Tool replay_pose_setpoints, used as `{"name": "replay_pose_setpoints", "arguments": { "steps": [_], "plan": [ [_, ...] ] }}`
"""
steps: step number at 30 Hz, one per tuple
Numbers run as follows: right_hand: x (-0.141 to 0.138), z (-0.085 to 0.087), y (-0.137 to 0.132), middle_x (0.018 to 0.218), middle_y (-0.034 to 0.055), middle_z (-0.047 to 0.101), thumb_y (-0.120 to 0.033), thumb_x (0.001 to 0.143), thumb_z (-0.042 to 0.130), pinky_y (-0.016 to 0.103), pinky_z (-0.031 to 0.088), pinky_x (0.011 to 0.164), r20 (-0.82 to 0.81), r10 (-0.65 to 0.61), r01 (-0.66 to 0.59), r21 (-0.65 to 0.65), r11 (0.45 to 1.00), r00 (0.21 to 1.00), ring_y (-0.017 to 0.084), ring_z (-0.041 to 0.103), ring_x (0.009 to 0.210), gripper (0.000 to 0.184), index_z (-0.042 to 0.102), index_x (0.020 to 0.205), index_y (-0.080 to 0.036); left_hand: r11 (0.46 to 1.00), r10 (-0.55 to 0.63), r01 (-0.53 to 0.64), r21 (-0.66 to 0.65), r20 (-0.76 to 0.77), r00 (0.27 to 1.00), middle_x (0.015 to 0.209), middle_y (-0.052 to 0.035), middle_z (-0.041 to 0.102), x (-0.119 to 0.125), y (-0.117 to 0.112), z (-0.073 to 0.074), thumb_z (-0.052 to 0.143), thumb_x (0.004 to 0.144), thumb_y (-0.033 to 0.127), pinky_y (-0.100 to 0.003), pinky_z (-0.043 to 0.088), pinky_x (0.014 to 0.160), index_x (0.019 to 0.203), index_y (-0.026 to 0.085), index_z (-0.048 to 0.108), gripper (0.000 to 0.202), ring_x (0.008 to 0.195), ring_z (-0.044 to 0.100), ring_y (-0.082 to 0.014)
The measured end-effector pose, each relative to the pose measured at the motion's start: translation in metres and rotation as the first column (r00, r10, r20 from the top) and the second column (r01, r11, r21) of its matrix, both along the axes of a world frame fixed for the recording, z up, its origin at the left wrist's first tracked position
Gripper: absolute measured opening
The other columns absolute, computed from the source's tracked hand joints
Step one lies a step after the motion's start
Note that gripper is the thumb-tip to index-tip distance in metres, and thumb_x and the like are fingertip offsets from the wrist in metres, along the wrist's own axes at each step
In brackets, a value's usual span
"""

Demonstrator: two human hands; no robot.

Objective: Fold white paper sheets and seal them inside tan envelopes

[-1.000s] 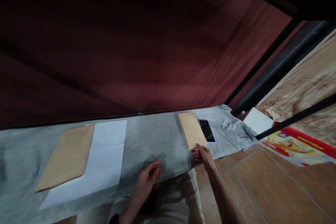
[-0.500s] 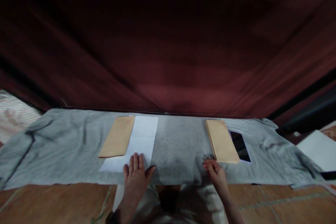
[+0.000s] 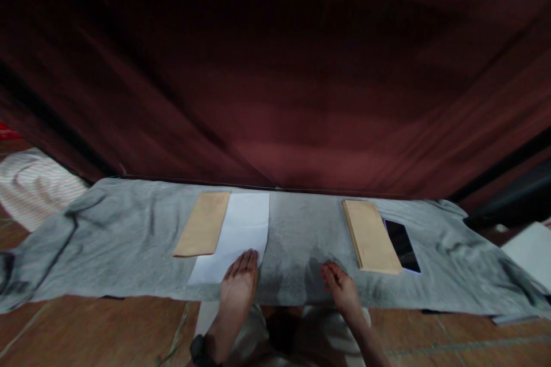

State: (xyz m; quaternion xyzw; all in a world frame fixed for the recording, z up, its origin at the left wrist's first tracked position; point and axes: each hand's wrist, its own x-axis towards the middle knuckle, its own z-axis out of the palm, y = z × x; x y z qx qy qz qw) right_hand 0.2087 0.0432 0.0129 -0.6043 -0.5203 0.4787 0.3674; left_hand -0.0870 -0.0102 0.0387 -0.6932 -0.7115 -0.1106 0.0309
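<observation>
My left hand (image 3: 239, 283) lies flat with fingers stretched out, its fingertips on the near corner of a white sheet of paper (image 3: 236, 234). A brown envelope (image 3: 203, 223) lies on that sheet's left side. My right hand (image 3: 339, 285) rests on the grey cloth (image 3: 293, 241) with fingers loosely curled and nothing in it, a short way left of a stack of brown envelopes (image 3: 370, 235). A dark phone (image 3: 402, 245) lies right beside that stack.
A dark red curtain (image 3: 275, 80) hangs behind the cloth. The cloth is spread over a brown tiled floor (image 3: 86, 330). A striped fabric (image 3: 34, 186) lies at the far left and a white sheet (image 3: 527, 252) at the far right.
The view swung left and steadied. My left hand went from the bare cloth to the white sheet's corner. My right hand left the envelope stack's near edge and moved left.
</observation>
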Motion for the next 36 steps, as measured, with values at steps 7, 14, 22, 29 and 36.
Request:
{"name": "replay_pose_setpoints", "arguments": {
  "steps": [7,14,22,29,36],
  "plan": [
    [-0.036,0.016,0.001,0.093,0.0094,0.077,-0.081,0.072,0.065,0.041,0.061,0.072,-0.314,-0.054,-0.017,-0.218,0.976,0.948,0.031,0.074,0.088,0.064,0.075,0.099,-0.024,0.961,-0.271,0.267,0.076,0.052,0.961,0.139,-0.0130,0.066,0.095,-0.002,-0.004,0.042,0.086,0.004,-0.043,0.053,0.106,0.144,0.017,0.054,0.061,0.127,0.063,-0.0257],
    [-0.034,0.016,0.012,0.098,0.0089,0.078,-0.067,0.058,0.081,0.039,0.058,0.089,-0.270,-0.144,0.114,-0.126,0.985,0.952,0.030,0.071,0.099,0.057,0.074,0.090,-0.021,0.933,-0.359,0.351,0.076,0.234,0.904,0.135,-0.0145,0.068,0.124,-0.008,0.001,0.049,0.099,0.033,-0.048,0.054,0.104,0.137,0.018,0.061,0.042,0.124,0.065,-0.0290],
    [-0.033,0.002,0.032,0.096,0.0053,0.077,-0.042,0.081,0.067,0.033,0.059,0.086,-0.196,-0.152,0.143,-0.061,0.988,0.969,0.025,0.072,0.092,0.021,0.071,0.093,-0.026,0.970,-0.219,0.173,0.170,0.306,0.927,0.148,-0.0146,0.058,0.056,0.031,-0.027,0.043,0.102,0.046,-0.047,0.049,0.111,0.142,0.017,0.057,0.051,0.136,0.055,-0.0291],
    [-0.037,0.007,0.025,0.138,0.0143,0.063,-0.027,0.097,0.047,0.046,0.045,0.113,0.235,-0.144,0.043,0.387,0.921,0.961,0.029,0.058,0.129,0.044,0.060,0.138,-0.018,0.957,-0.278,0.244,0.157,0.258,0.925,0.157,-0.0161,0.047,0.058,0.055,-0.028,0.036,0.104,0.035,-0.047,0.038,0.120,0.151,0.012,0.044,0.053,0.150,0.037,-0.0266],
    [-0.071,-0.003,0.009,0.154,0.0094,0.051,-0.027,0.107,0.036,0.044,0.039,0.120,0.584,0.038,-0.384,0.481,0.788,0.811,0.022,0.046,0.144,0.049,0.045,0.154,-0.019,0.923,-0.382,0.368,0.114,0.144,0.913,0.161,-0.0178,0.040,0.081,0.070,-0.041,0.036,0.095,0.015,-0.049,0.033,0.122,0.158,0.010,0.032,0.063,0.153,0.032,-0.0266]
  ]
}}
